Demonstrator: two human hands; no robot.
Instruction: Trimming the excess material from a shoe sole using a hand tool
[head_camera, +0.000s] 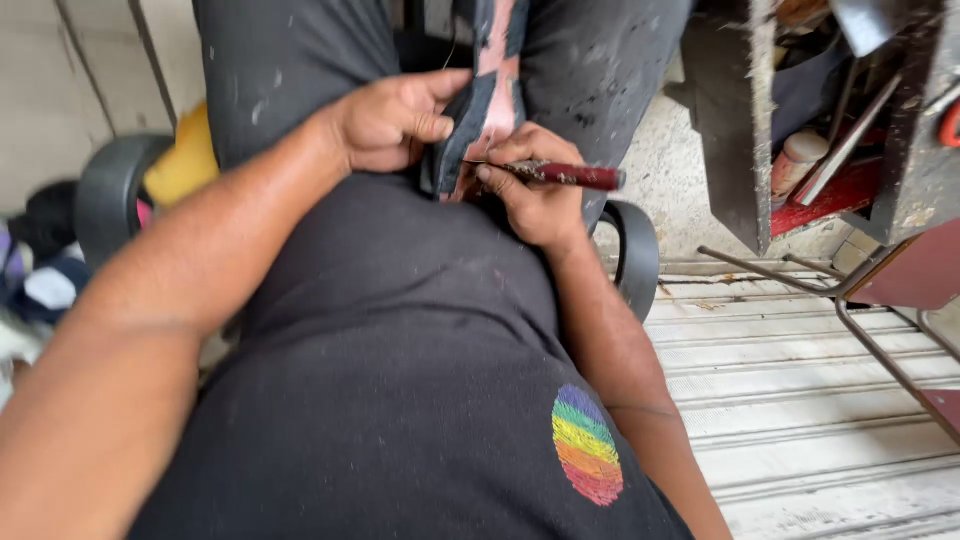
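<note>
I sit in a chair and look down over my black shirt and grey trousers. My left hand pinches the edge of a dark, pink-lined shoe part that lies between my thighs. My right hand grips a tool with a dark red handle; its thin metal tip rests against the shoe part near my left thumb. The lower end of the shoe part is hidden behind my hands.
Black chair armrests flank my hips. A yellow object sits by the left armrest. A dark metal stand with tools and a bottle is at the right, above ribbed metal flooring. Shoes lie at far left.
</note>
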